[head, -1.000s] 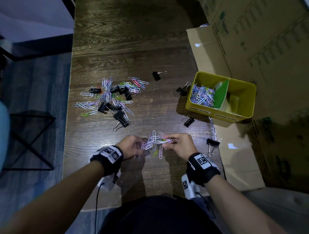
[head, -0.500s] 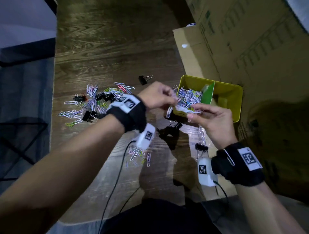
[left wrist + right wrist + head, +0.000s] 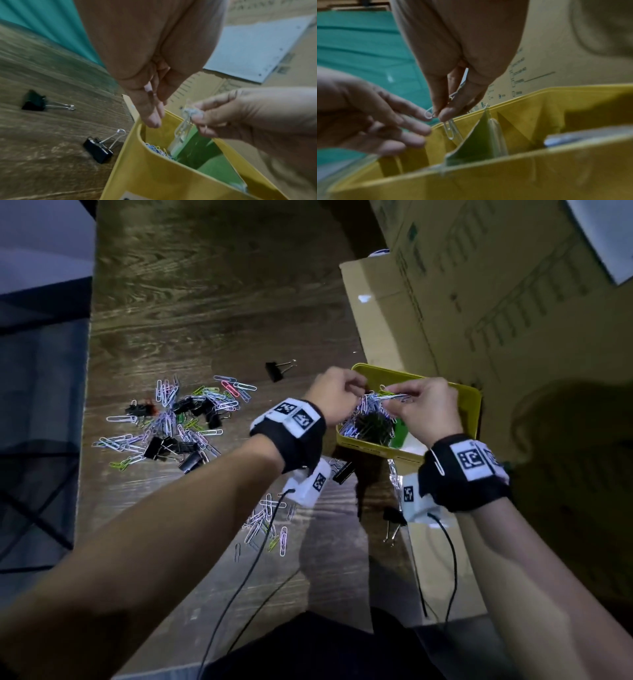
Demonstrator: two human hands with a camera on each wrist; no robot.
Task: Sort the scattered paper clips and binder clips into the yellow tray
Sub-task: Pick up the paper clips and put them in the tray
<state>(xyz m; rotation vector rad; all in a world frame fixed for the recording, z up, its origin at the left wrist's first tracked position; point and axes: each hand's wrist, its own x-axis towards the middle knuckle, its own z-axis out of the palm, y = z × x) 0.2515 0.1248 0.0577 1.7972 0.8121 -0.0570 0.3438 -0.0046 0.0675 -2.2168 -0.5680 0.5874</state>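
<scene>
1. Head view: both hands are held over the left compartment of the yellow tray [image 3: 474, 409], which is divided by a green card [image 3: 399, 436].
2. A small bunch of paper clips [image 3: 449, 127] is pinched by the right hand [image 3: 426, 409] above that compartment.
3. The left hand [image 3: 337, 398] is seen with loose, nearly straight fingers; nothing is held.
4. More paper clips and black binder clips [image 3: 171, 446] are scattered on the wooden table [image 3: 212, 302], and one binder clip [image 3: 98, 148] lies just beside the tray.
</scene>
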